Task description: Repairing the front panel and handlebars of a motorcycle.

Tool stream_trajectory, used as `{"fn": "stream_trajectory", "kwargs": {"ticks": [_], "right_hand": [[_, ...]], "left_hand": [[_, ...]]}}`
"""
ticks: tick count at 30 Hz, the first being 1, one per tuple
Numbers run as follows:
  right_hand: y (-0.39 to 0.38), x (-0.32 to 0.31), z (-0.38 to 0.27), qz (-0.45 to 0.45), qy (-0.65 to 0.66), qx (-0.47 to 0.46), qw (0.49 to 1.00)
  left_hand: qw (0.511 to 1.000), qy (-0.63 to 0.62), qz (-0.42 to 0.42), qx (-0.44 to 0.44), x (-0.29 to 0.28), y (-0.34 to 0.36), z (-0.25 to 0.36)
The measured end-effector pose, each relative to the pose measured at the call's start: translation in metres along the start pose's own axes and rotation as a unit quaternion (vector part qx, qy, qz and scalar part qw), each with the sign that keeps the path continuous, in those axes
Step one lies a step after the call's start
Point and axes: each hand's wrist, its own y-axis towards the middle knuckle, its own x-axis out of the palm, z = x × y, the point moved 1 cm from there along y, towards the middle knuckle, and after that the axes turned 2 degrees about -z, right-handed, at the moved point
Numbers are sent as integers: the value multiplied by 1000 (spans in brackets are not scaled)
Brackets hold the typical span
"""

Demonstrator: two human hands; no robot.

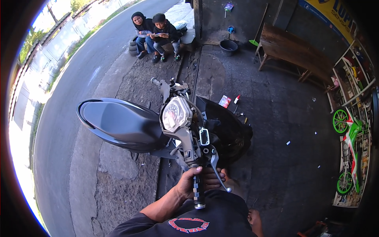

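Observation:
My left hand (188, 182) is around the black ribbed handlebar grip (198, 189) of a motor scooter. Its thumb lies over the inner end of the grip. The fingers pass under and reach toward the silver brake lever (214, 162). Above the lever, the brake fluid reservoir (204, 136) shows a pale rectangular rim and looks lidless. A clear-covered round speedometer (176, 114) sits mid-handlebar. My right hand cannot be made out; only patches of bare skin, seemingly legs or feet, show beside my shirt.
The dark seat (122, 121) extends left, the black front body (229, 134) right. Beyond it lie a red-capped white bottle (237, 99) and a red-and-white packet (224, 101). Two people (158, 35) sit at the roadside. Far right are a wooden bench (292, 49), a black basin (228, 47) and a display rack (355, 91).

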Motion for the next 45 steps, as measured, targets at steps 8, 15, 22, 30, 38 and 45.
{"fn": "stream_trajectory", "kwargs": {"ticks": [8,15,22,30,38,45], "right_hand": [[2,3,-9,9,10,-14,1000],[-2,7,-2,-4,7,-1,1000],[8,35,-63,-23,-174,-148,973],[-52,170,-300,-252,-366,-366,818],[-91,321,-400,-490,-585,-218,608],[-91,385,-406,-524,-667,-146,509]], "left_hand": [[999,-13,35,2,-23,4,-6],[999,-17,43,-8,-15,2,-3],[1000,-5,19,15,3,2,-4],[999,-29,25,38,-17,-1,-11],[994,-44,19,97,4,4,-11],[981,20,138,132,14,-7,-3]]}}
